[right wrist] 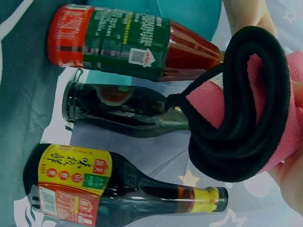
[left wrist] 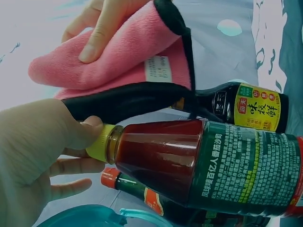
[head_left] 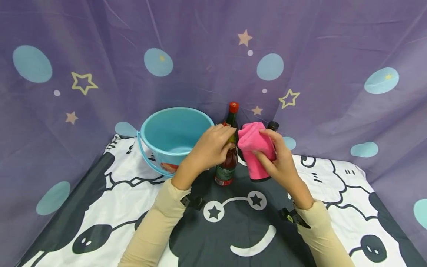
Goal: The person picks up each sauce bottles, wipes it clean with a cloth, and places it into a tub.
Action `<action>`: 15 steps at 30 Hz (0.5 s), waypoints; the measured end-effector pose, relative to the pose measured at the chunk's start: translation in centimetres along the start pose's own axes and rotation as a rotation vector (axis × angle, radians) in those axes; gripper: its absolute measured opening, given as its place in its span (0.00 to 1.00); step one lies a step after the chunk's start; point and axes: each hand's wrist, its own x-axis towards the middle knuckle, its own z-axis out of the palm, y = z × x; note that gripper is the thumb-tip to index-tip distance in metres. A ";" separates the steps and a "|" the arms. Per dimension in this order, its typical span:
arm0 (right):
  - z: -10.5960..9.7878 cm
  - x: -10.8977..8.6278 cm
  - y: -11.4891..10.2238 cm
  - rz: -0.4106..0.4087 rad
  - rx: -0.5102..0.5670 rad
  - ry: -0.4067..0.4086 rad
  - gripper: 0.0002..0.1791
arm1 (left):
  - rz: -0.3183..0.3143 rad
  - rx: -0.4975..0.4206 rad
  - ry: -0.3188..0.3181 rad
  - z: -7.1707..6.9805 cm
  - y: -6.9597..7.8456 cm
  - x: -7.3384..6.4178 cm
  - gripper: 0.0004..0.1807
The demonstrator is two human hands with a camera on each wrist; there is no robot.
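The left forearm, in a beige sleeve (head_left: 156,218), reaches from near left toward the far right; its left hand (head_left: 211,146) bends over the top of the ketchup bottle (left wrist: 161,161), the grip pinching the yellow cap (left wrist: 99,144) between thumb and fingers; the right forearm angles from near right toward the far left; its right hand (head_left: 282,161) has its grip closed on a folded pink cloth (head_left: 257,148) with black edging, thumb on the near side, held up just right of the ketchup bottle's neck; that bottle stands roughly upright on the printed cover (head_left: 200,252); a red-capped bottle (right wrist: 125,109) stands just beyond it, and a yellow-labelled bottle (right wrist: 125,182) to the right, largely behind the cloth in the head view; a blue bucket (head_left: 160,157) sits left of the bottles.
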 end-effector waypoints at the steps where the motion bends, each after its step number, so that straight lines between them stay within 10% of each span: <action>1: 0.2 0.0 0.0 0.001 -0.022 -0.013 0.36 | -0.006 -0.006 -0.006 -0.1 -0.1 0.0 0.17; 15: 2.0 -0.6 -0.5 -0.064 -0.181 -0.144 0.28 | -0.069 -0.044 -0.119 -0.9 0.2 0.0 0.21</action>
